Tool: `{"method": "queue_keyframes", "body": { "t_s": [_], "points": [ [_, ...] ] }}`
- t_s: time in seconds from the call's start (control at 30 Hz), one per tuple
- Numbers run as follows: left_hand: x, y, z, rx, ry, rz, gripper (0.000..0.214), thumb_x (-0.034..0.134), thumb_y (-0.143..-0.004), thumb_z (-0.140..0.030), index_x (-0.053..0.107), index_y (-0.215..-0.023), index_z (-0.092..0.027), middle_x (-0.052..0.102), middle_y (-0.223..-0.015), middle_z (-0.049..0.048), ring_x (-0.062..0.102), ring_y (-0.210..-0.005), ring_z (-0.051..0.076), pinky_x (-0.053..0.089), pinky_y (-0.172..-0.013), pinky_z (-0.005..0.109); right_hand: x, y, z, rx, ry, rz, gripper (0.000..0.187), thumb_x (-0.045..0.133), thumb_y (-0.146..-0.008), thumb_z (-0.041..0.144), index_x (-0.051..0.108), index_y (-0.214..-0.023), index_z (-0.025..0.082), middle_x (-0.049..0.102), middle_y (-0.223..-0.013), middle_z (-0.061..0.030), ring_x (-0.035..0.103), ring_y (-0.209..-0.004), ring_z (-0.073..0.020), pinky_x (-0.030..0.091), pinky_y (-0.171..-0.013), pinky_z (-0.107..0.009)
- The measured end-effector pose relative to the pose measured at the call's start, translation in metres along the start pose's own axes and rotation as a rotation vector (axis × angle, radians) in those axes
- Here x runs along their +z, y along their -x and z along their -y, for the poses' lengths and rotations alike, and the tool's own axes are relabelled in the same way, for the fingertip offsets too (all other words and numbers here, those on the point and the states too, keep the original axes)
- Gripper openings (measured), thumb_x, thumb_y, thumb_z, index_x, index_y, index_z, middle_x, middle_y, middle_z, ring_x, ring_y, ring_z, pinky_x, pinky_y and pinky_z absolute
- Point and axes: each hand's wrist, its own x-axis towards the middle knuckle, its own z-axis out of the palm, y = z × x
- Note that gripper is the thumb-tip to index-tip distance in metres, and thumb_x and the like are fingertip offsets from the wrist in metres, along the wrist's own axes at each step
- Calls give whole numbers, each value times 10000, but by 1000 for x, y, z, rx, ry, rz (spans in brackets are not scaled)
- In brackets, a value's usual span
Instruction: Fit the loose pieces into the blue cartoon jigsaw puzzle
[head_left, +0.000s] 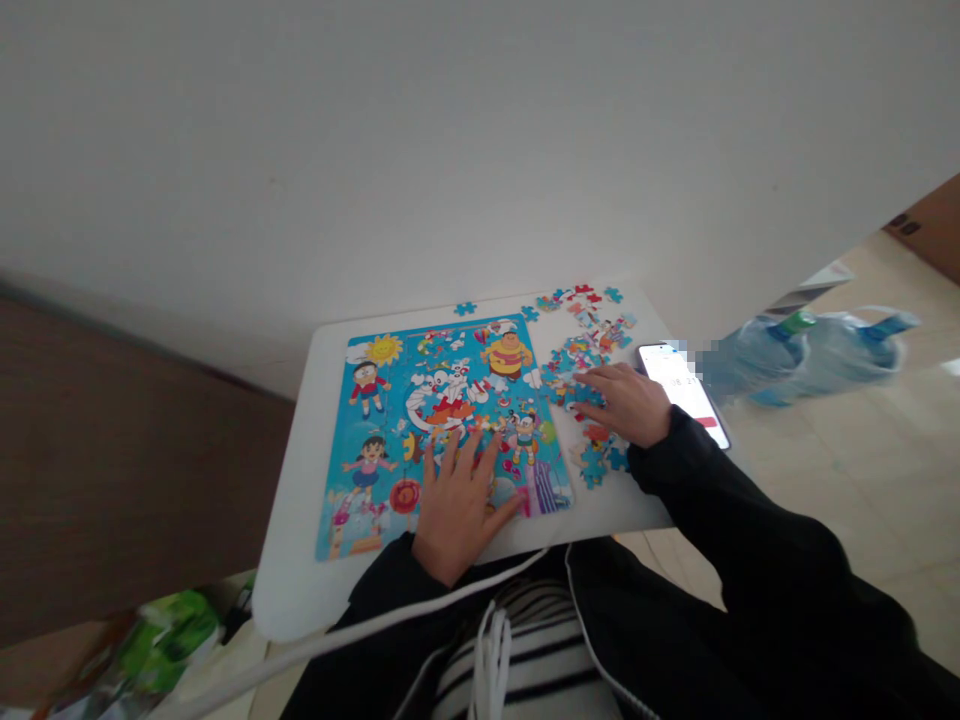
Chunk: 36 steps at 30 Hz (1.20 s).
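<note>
Atop the cartoon jigsaw puzzle [450, 380], left hand [457, 510] spread flat; right hand [622, 405] spread on loose pieces [596, 465]

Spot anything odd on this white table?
One blue jigsaw piece lies alone near the far edge of the white table, apart from the loose pile of pieces by the right hand, so it looks stray.

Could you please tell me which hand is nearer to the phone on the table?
Right: the right hand is beside the phone, resting on loose puzzle pieces; the left hand lies farther away, on the jigsaw puzzle.
</note>
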Motion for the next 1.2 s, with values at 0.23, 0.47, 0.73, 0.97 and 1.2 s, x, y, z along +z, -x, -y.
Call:
{"method": "queue_keyframes", "body": {
  "t_s": [0.23, 0.47, 0.73, 0.97, 1.2],
  "points": [
    [-18, -45, -2, 76, -18, 7, 565, 399, -872, -514, 398, -1335, -189, 403, -1389, 105, 308, -1298, 313, 275, -1036, 519, 3, -14, 11, -25, -6, 69, 395, 529, -804, 356, 583, -1174, 231, 657, -1085, -62, 582, -1007, -237, 470, -815, -340],
    [-4, -69, 1, 102, -8, 115, 556, 427, -866, -505, 412, -1322, -187, 424, -1380, 96, 349, -1281, 298, 325, -1009, 489, -2, -17, 4, 25, -307, -2, 302, 526, -806, 310, 652, -1073, 244, 704, -936, -32, 640, -869, -199, 503, -740, -312],
    [-29, -70, 9, 148, -3, 159, 390, 370, -909, -447, 627, -895, -154, 649, -913, 82, 591, -930, 235, 407, -884, 400, -4, -92, 7, 2, -466, 101, 315, 526, -808, 292, 671, -1065, 181, 714, -760, -16, 643, -685, -144, 484, -627, -240],
    [-18, -91, 7, 145, 74, 56, 377, 412, -905, -395, 550, -1132, -128, 559, -1203, 114, 477, -1153, 251, 380, -952, 388, 6, -108, 12, -16, -330, 36, 325, 553, -793, 342, 678, -1062, 211, 713, -870, -45, 638, -747, -169, 459, -689, -261],
    [5, -102, 7, 105, 92, 84, 538, 438, -890, -409, 385, -1315, -84, 423, -1374, 124, 328, -1287, 283, 338, -1008, 444, 7, -93, 11, -160, -259, 23, 341, 605, -762, 378, 677, -1044, 202, 673, -1001, -69, 604, -910, -196, 436, -810, -284]
  ]
}}
